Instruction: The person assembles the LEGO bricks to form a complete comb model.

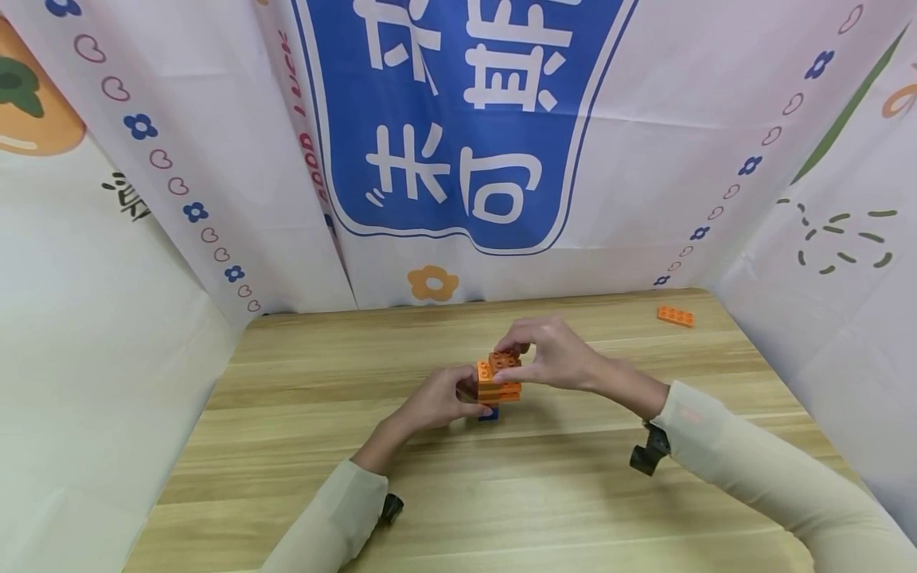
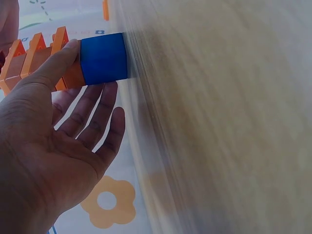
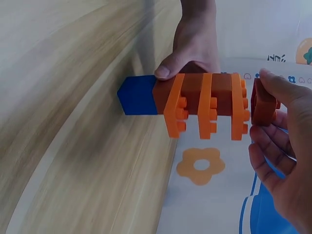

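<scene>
A tower of toy building bricks (image 3: 194, 95) stands on the table, its blue block (image 2: 104, 58) lowest. Above that, brown bricks alternate with thin orange plates, and one studded orange plate (image 3: 238, 109) tops it. My left hand (image 1: 435, 396) steadies the tower low down, thumb on the lowest brown brick just over the blue block, fingers round the far side. Between thumb and fingertips, my right hand (image 1: 562, 356) pinches a loose brown brick (image 3: 264, 103). In the right wrist view a narrow gap shows between this brick and the top plate's studs.
A separate orange studded plate (image 1: 676, 316) lies at the back right of the wooden table (image 1: 573, 493). White printed cloth (image 1: 630, 191) hangs behind the table and along both sides. Each wrist wears a small black camera (image 1: 649, 450).
</scene>
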